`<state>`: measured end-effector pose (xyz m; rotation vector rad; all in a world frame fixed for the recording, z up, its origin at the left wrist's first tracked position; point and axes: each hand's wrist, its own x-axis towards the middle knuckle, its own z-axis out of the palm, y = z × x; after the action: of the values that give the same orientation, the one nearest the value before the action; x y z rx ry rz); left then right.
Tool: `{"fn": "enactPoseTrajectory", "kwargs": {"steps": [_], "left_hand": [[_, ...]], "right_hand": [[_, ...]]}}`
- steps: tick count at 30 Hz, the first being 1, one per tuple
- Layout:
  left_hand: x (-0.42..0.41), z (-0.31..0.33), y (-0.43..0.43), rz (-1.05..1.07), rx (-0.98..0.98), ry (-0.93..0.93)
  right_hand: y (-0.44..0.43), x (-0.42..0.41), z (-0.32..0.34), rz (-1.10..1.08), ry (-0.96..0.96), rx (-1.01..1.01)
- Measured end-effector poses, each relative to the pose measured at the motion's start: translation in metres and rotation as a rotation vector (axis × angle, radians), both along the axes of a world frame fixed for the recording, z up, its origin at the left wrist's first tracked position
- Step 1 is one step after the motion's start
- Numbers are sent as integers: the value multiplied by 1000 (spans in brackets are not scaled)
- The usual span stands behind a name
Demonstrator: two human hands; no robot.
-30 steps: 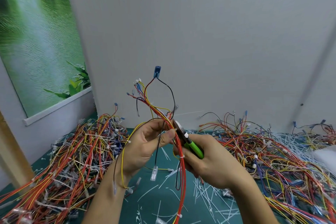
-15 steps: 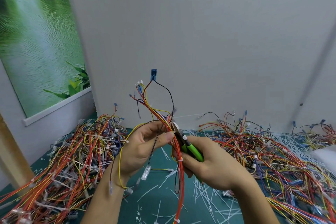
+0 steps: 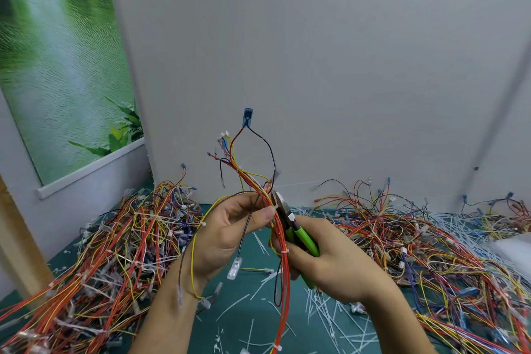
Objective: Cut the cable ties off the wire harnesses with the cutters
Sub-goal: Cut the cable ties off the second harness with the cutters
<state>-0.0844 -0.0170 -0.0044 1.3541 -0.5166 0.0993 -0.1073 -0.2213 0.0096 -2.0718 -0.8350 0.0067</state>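
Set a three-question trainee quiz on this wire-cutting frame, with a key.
1. Multiple choice: which hand holds the green-handled cutters? A) left B) right C) neither
2. True or false: the left hand pinches the harness right beside the cutters' tip.
3. Short answer: what white scraps litter the green mat below the hands?

Key
1. B: the right hand grips them.
2. True.
3. Loose white cable ties.
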Motion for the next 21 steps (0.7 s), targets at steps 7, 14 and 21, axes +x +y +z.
{"fn": "enactPoseTrajectory", "kwargs": {"steps": [7,14,21], "left_hand": [[1,-2,-2,-7,-39,7],[2,-3,-8,28,-69,11],[1,-2,-13,44,-74,11]], "right_hand": [[2,1,-3,-20,-42,33],[1,3,-4,-46,25,46],[3,-2,2,-50,99,49]]}}
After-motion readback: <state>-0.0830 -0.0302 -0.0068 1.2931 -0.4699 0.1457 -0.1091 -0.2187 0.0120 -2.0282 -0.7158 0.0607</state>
